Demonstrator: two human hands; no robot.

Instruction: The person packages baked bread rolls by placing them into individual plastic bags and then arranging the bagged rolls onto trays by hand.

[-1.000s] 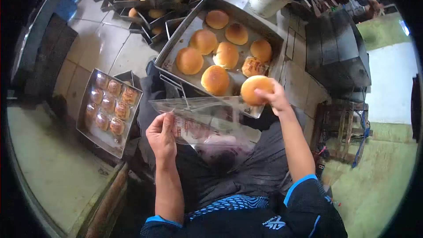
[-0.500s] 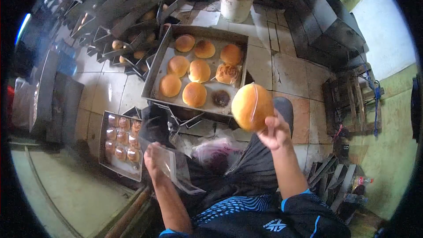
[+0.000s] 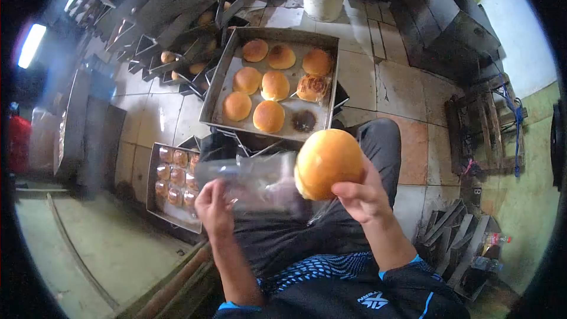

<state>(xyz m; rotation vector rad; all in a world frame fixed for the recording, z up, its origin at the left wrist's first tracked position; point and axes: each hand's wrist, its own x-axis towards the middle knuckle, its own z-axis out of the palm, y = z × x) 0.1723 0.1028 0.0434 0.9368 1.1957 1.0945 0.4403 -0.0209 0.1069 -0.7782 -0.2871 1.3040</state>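
Observation:
My right hand [image 3: 363,195] grips a round golden bun [image 3: 329,164] from its right side, above my lap. To its left, my left hand [image 3: 215,208] pinches the end of a clear plastic bag [image 3: 260,184], which stretches toward the bun and is blurred. The bag's right end is close to the bun; whether they touch I cannot tell. Beyond my knees lies a metal tray [image 3: 208,97] with several loose buns [image 3: 269,116], one wrapped bun [image 3: 312,88] and a dark round spot at its near right.
At the left, a smaller tray [image 3: 192,224] holds several wrapped buns. Stacked metal trays stand at the upper left. A white bucket [image 3: 323,3] is at the top, near a person's legs. Dark metal boxes, a wooden pallet [image 3: 485,124] and bottles are on the right.
The bag has risen and swung right, now stretched toward the bun. The bun has moved slightly left and down, and is turned differently in my right hand. The view has shifted a little.

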